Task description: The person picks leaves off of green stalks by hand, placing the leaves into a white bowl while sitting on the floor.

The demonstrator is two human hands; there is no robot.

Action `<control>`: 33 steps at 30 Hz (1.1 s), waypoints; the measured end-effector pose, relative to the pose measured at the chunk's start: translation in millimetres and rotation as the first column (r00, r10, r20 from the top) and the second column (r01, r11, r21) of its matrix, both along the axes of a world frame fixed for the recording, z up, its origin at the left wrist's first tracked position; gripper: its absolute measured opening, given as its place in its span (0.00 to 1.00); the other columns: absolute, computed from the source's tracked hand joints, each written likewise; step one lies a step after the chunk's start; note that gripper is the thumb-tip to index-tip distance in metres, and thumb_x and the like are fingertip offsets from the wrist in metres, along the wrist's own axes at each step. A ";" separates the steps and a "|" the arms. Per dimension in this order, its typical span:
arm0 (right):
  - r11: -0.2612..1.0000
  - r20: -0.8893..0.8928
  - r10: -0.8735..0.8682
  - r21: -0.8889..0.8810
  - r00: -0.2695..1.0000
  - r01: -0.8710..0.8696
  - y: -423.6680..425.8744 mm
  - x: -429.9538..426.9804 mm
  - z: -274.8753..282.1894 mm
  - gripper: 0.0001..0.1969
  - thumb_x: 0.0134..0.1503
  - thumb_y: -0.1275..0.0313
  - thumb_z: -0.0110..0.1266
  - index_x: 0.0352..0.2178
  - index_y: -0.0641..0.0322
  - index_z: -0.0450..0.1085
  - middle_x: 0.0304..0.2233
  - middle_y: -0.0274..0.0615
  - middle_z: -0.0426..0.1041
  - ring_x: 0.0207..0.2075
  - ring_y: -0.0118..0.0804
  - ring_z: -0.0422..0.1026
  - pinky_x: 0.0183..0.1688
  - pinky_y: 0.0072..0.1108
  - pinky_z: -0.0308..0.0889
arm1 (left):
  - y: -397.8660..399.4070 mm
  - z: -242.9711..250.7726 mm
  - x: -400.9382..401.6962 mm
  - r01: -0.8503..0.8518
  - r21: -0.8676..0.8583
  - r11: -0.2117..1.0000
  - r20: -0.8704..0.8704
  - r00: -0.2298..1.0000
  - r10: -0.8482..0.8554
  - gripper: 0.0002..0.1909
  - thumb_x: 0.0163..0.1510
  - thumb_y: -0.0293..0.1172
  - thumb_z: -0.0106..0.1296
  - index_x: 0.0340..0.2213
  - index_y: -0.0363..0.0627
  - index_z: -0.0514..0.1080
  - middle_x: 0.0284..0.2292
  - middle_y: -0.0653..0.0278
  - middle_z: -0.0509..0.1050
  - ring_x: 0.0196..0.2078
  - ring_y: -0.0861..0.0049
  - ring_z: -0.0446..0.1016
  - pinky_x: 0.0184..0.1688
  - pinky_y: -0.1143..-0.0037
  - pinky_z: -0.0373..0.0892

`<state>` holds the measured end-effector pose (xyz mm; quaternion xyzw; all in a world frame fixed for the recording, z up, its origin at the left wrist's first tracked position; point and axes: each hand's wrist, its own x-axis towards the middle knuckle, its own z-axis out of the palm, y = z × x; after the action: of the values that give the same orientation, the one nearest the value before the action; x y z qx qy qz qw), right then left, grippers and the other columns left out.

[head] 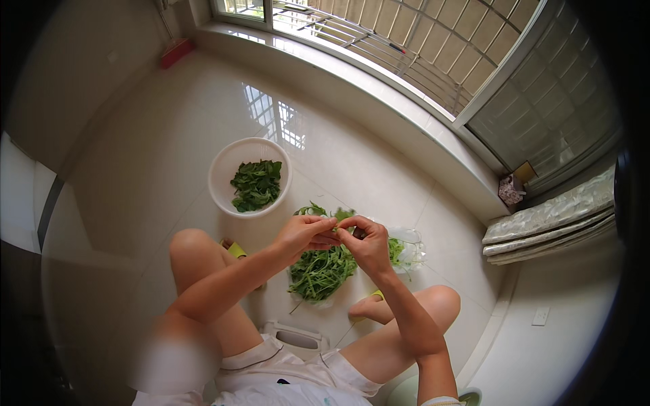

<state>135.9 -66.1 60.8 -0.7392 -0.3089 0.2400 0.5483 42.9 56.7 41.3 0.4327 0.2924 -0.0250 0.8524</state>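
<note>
My left hand (303, 236) and my right hand (367, 242) meet fingertip to fingertip over the floor. Pinched between them is a small piece of leafy greens (335, 228), mostly hidden by the fingers. Right below lies a pile of leafy green stems (322, 274) on a thin clear plastic bag. Beyond the hands, a white plastic colander basket (217, 195) stands on the tiles with picked green leaves (256, 185) in it. To the right of my right hand, light green stems (396, 251) lie on another clear plastic bag (414, 254).
The floor is glossy tile (167, 167). A window ledge (355, 83) runs along the far side under a barred window. A red broom (176, 52) leans in the far left corner. Folded patterned padding (551, 228) is at right. A white stool edge (297, 337) shows between my legs.
</note>
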 end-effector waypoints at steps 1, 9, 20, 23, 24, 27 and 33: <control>0.998 -0.010 0.033 -0.048 0.999 -0.034 0.1 -0.1 0.1 0.03 0.39 0.75 0.51 0.19 0.65 0.68 0.14 0.32 0.66 0.14 0.16 0.58 0.15 0.11 0.54 | 1.1 -0.8 -0.8 0.031 -0.033 0.999 0.014 0.999 -0.031 0.11 0.47 0.34 0.46 0.28 0.38 0.67 0.26 0.60 0.70 0.30 0.78 0.71 0.33 0.81 0.67; 0.998 0.172 0.024 0.049 0.985 -0.033 1.7 -3.8 -4.0 0.03 0.36 0.77 0.52 0.16 0.66 0.66 0.22 0.38 0.65 0.21 0.24 0.64 0.20 0.14 0.59 | 3.9 -3.9 1.6 -0.017 -0.098 0.995 0.061 0.998 0.023 0.10 0.43 0.28 0.50 0.28 0.34 0.66 0.25 0.59 0.70 0.28 0.76 0.71 0.33 0.78 0.69; 0.999 0.257 0.021 0.031 0.966 -0.030 0.7 -5.0 -10.7 0.04 0.35 0.78 0.48 0.15 0.68 0.62 0.17 0.43 0.64 0.16 0.33 0.65 0.19 0.19 0.61 | -1.5 -0.9 1.1 0.041 0.146 0.988 0.076 0.996 -0.053 0.09 0.42 0.25 0.49 0.26 0.30 0.67 0.23 0.59 0.70 0.25 0.77 0.71 0.29 0.80 0.69; 0.999 0.264 0.004 0.035 0.965 -0.014 1.1 -4.9 -10.5 0.03 0.36 0.79 0.47 0.16 0.69 0.62 0.16 0.43 0.65 0.16 0.30 0.65 0.19 0.18 0.61 | -1.7 -0.7 1.0 0.034 0.193 0.981 0.112 0.992 -0.057 0.09 0.42 0.24 0.49 0.27 0.30 0.67 0.24 0.57 0.70 0.27 0.75 0.71 0.30 0.78 0.69; 0.999 0.210 -0.009 0.045 0.978 -0.001 0.8 -3.4 -11.0 0.03 0.37 0.79 0.47 0.16 0.68 0.62 0.16 0.42 0.65 0.16 0.28 0.65 0.19 0.17 0.61 | -1.9 1.6 1.0 0.022 0.204 0.979 0.129 0.990 -0.049 0.09 0.42 0.24 0.49 0.27 0.30 0.67 0.24 0.56 0.70 0.27 0.75 0.71 0.31 0.78 0.69; 0.999 0.130 -0.028 0.050 0.991 0.022 -1.6 6.8 -10.7 0.02 0.38 0.79 0.47 0.17 0.68 0.62 0.17 0.40 0.67 0.17 0.24 0.66 0.20 0.15 0.62 | 1.1 3.2 1.6 0.010 0.181 0.984 0.162 0.986 -0.040 0.08 0.43 0.23 0.48 0.27 0.30 0.67 0.24 0.56 0.70 0.27 0.75 0.71 0.32 0.79 0.68; 0.996 0.072 -0.084 0.031 0.994 0.082 -9.6 30.3 -13.6 0.02 0.38 0.78 0.47 0.17 0.68 0.64 0.19 0.37 0.69 0.16 0.19 0.63 0.18 0.12 0.60 | 9.2 4.7 -0.8 0.043 0.076 0.996 0.176 0.983 -0.056 0.07 0.44 0.22 0.47 0.28 0.30 0.66 0.25 0.55 0.70 0.28 0.72 0.71 0.34 0.78 0.68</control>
<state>166.2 -75.7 47.2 -0.7518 -0.3012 0.1853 0.5565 42.1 65.9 45.9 0.4708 0.2051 0.0032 0.8581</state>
